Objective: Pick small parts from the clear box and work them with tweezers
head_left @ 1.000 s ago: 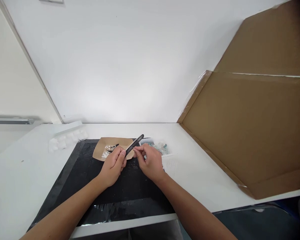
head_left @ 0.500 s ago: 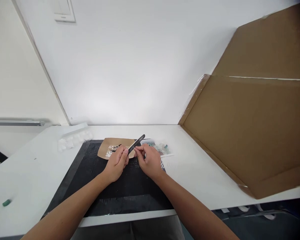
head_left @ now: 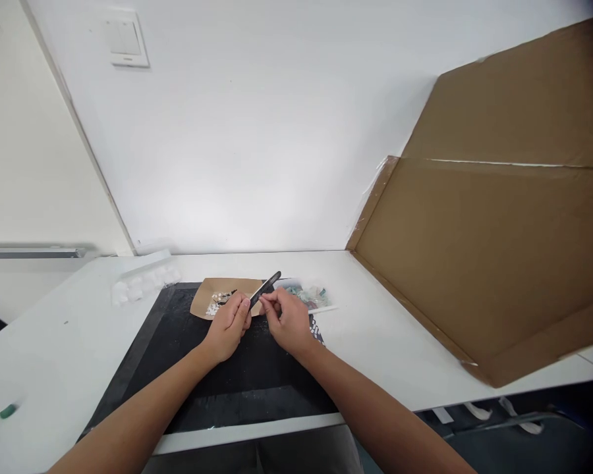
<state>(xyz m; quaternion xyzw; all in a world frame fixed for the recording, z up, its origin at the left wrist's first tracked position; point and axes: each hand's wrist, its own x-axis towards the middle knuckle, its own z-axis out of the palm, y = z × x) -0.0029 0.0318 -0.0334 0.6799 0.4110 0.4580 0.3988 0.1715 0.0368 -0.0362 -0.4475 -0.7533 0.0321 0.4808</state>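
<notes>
My left hand [head_left: 228, 324] is curled over the black mat [head_left: 178, 368], fingers closed around the lower end of a thin black tool [head_left: 265, 288] that slants up to the right. My right hand [head_left: 287, 320] sits just beside it, thumb and forefinger pinched together against the tool's shaft. Whether something small is in that pinch I cannot make out. Right behind the hands lies a brown paper piece [head_left: 216, 292] with several small white bits on it.
A clear bag of small greenish parts [head_left: 312, 295] lies right of the brown paper. A white moulded tray [head_left: 143, 279] sits at the mat's far left corner. A large cardboard sheet [head_left: 494, 250] leans at the right. A small green object [head_left: 8, 411] lies near the table's left edge.
The view has tilted and shifted, so a wall switch now shows at upper left. Both hands stay together on the black tool, with almost no movement.
</notes>
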